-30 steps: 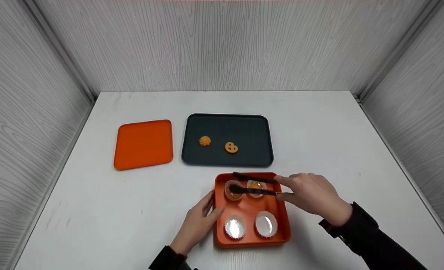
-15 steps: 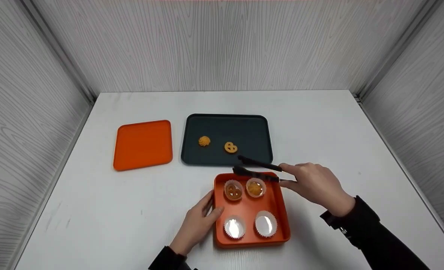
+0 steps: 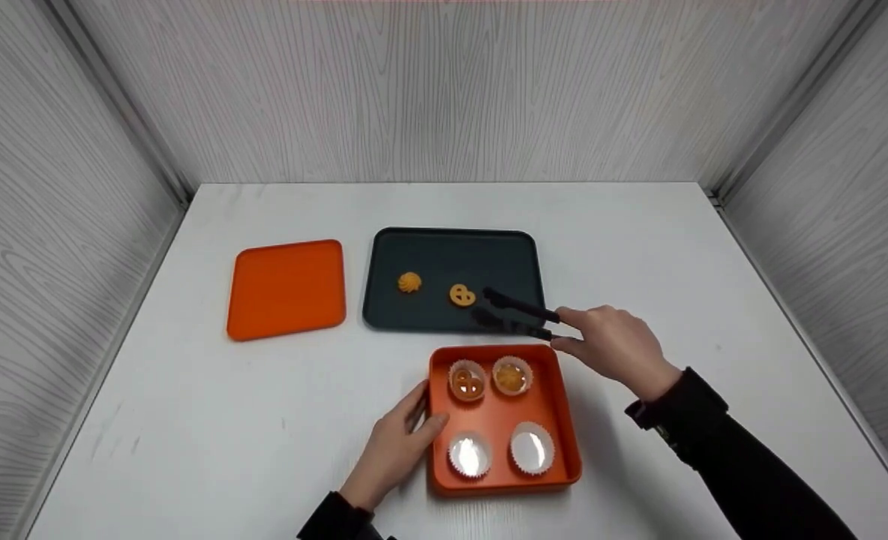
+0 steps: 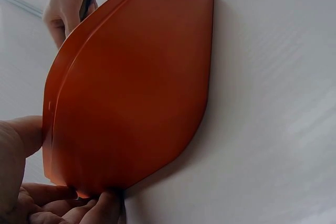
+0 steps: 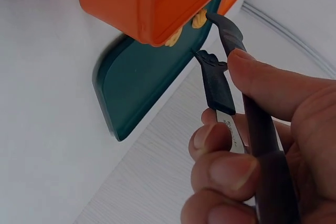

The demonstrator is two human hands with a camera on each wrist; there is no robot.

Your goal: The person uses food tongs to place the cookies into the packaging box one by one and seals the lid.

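Note:
My left hand [image 3: 395, 450] grips the left wall of an orange square box [image 3: 500, 484], thumb over the rim and fingers outside. In the box's far half sit two paper cups, one with a pretzel-shaped cookie [image 3: 466, 384], the other with a swirl cookie [image 3: 510, 377]. Two white paper cups [image 3: 532, 448] in the near half hold nothing. My right hand [image 3: 616, 346] holds black tongs [image 3: 523, 306], their tips spread over the dark tray's right part with nothing between them. Just left of the tips lies a pretzel-shaped cookie [image 3: 462, 295] on the tray.
The dark green tray [image 3: 451, 247] lies behind the box, with a swirl cookie [image 3: 409, 282] left of the pretzel-shaped one. A flat orange square lid or tray [image 3: 288, 289] lies at the left. Grey wood-grain panels [image 3: 444, 97] enclose the white table at the back and sides.
My right hand has moved the tongs away from over the box's far cups, out to the dark tray beside the pretzel-shaped cookie. My left hand and the box have stayed put.

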